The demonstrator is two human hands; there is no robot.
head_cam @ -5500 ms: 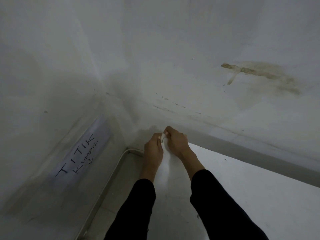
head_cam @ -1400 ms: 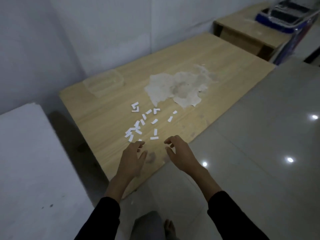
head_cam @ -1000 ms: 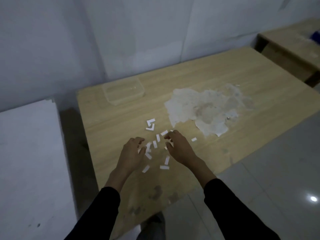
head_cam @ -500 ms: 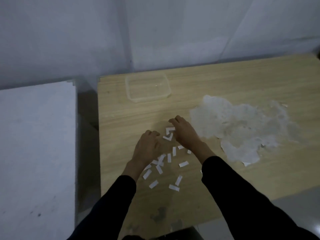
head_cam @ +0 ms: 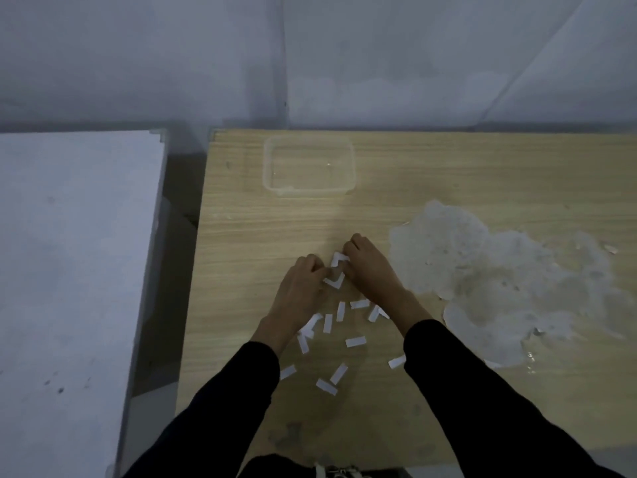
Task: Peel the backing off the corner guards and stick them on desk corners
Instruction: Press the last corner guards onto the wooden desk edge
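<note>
Both my hands are down mid-bench: right hand [head_cam: 370, 270] pinching the upper L-shaped corner guard [head_cam: 339, 261], left hand [head_cam: 303, 291] curled, fingertips at the lower corner guard [head_cam: 334, 282]. Peeled backing strips [head_cam: 355, 341] litter the near edge; clear tub [head_cam: 309, 170] near the far-left corner.

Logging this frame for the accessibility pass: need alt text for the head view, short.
Both hands, left hand and right hand, reach for two white L-shaped corner guards on a wooden desk, with small white backing strips scattered nearer the person. An empty clear plastic container sits at the back; a patch of peeled surface lies to the right.
</note>
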